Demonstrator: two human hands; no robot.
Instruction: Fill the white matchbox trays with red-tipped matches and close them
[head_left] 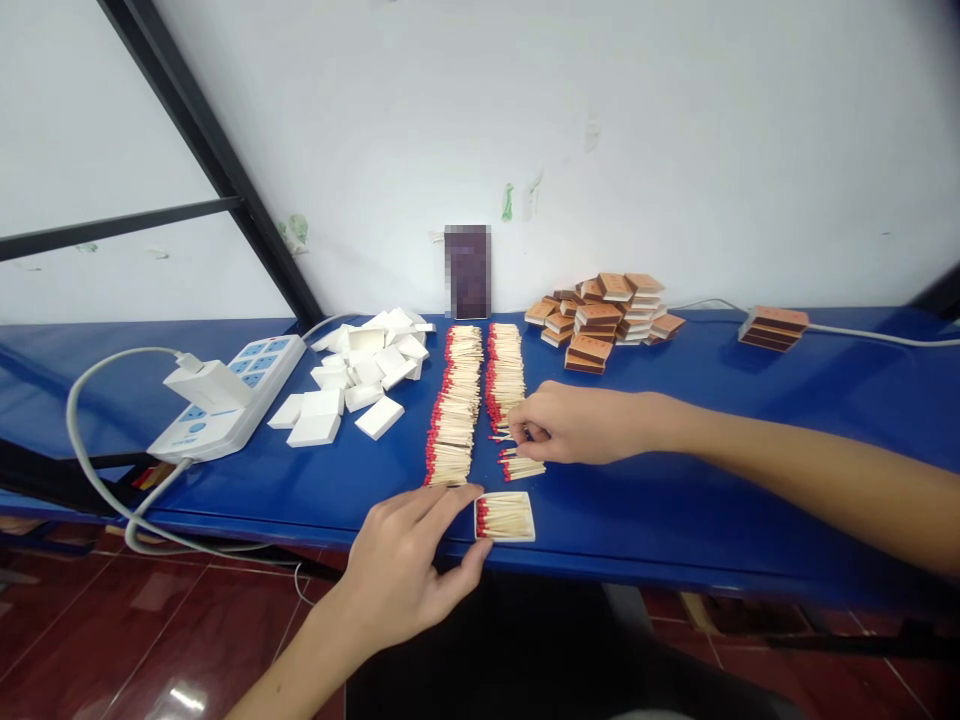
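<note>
A white matchbox tray (530,517), filled with red-headed matches, sits at the table's front edge. My left hand (401,560) grips its left end between thumb and fingers. Over the front part of the right-hand row of matches (505,375), my right hand (551,425) is closed in a pinch on matches, though its fingertips partly hide them. A small group of matches (523,466) lies just in front of that hand, apart from the row. Beside it runs a longer left-hand row of matches (454,420), red heads to the left.
Plain white matchbox trays (319,402) are heaped at the left. Brown matchbox sleeves (598,317) pile up at the back right, with a separate stack (776,328) farther right. A power strip (236,400) with a plugged charger and cable occupies the left side. A dark upright panel (468,272) leans on the wall.
</note>
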